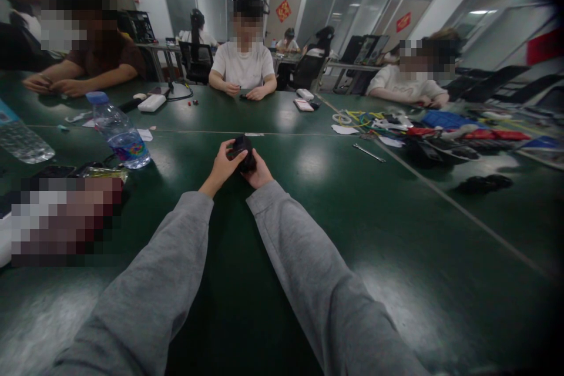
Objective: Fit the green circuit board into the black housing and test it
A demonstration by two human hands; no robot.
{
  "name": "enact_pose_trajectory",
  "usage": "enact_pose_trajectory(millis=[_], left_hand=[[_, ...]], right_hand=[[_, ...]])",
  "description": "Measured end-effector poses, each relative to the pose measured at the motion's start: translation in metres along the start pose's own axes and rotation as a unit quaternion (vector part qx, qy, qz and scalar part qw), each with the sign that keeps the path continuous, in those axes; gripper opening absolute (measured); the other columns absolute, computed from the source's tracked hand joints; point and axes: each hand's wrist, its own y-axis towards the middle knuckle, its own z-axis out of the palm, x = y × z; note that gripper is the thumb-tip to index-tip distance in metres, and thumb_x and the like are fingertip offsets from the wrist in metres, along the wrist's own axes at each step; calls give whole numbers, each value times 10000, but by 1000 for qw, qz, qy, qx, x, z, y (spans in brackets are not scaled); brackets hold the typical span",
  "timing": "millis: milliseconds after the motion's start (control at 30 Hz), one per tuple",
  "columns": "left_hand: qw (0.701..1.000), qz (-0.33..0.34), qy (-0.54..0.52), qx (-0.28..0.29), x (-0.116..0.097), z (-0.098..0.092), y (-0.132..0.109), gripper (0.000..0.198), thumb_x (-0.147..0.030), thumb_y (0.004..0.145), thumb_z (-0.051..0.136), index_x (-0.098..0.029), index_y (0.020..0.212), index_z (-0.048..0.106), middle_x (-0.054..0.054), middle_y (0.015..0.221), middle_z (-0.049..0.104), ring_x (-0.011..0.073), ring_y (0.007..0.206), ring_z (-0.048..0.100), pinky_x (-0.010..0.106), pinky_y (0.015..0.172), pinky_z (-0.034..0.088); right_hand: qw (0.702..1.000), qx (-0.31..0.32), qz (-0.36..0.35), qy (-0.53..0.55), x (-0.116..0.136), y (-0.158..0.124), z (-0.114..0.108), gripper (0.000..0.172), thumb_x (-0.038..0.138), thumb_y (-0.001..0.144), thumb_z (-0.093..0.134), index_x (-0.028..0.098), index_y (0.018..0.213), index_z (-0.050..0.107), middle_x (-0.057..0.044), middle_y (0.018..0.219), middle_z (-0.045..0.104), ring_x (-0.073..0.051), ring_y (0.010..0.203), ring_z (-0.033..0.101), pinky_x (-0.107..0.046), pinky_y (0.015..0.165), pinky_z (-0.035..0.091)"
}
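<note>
Between my two hands is a small black object [243,148], dark and boxy with a rounded look; its exact kind does not show. My left hand [224,164] grips it from the left, thumb across the near side and fingers at the top. From the right and below, my right hand [259,171] wraps round it, with most of its fingers hidden behind the object. Both hands are just above the dark green table [282,211], and grey sleeves cover my forearms.
Left stand a water bottle [121,132] and a second bottle [22,135]. A wrench [369,153] lies to the right, before a heap of cables and tools [440,129]. A black item [484,183] rests farther right. Several people sit across the table.
</note>
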Motion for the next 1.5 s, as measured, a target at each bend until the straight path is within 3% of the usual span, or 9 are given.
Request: enact_pose_trajectory(millis=[267,500,733,900,1200,1367,1500], left_hand=[[991,7,136,-15,-1,-2,2,838,-349,609,879,-219,1338,489,146,1181,639,314,1154,584,459,1020,407],[996,18,83,-16,-12,-1,1,722,-230,586,885,-222,1232,562,133,1139,657,330,1166,577,447,992,422],[994,15,98,-37,-8,-3,9,714,-182,554,884,-218,1199,579,103,1018,664,317,1115,593,474,1026,384],[999,-3,22,-33,-10,-5,14,648,-109,599,823,-212,1188,573,103,1076,653,297,1102,598,418,950,457],[995,-71,64,-35,-38,-7,16,629,-168,703,750,-161,1286,514,92,911,663,240,848,639,421,836,500],[991,-119,-63,21,-54,-21,13,524,-201,745,643,-189,1259,540,75,943,673,214,830,649,369,755,534],[962,-172,-187,96,-41,-35,6,414,-434,814,587,-149,1113,617,138,1009,685,265,954,655,391,774,555]], right_hand=[[1000,-3,-4,1,0,-2,3,288,425,964,462,206,940,647,-8,754,687,-169,783,654,-313,743,578],[1000,14,-4,14,0,-2,1,306,433,966,462,189,952,646,-16,746,687,-173,772,662,-320,742,579],[999,31,-10,11,1,-5,2,320,425,986,412,209,933,642,-3,749,695,-163,705,647,-308,702,570],[998,55,-14,34,0,-1,-1,325,413,994,375,221,968,636,-7,794,704,-169,763,665,-313,710,572],[997,47,-13,60,2,3,-4,271,331,993,403,207,919,632,-6,772,702,-147,734,659,-259,642,570],[994,70,-12,88,3,2,-5,274,300,997,370,209,974,628,-20,799,711,-154,772,667,-293,683,591],[991,98,-12,95,3,3,-7,332,342,1008,330,182,1016,621,-54,855,721,-164,831,688,-319,710,600]])
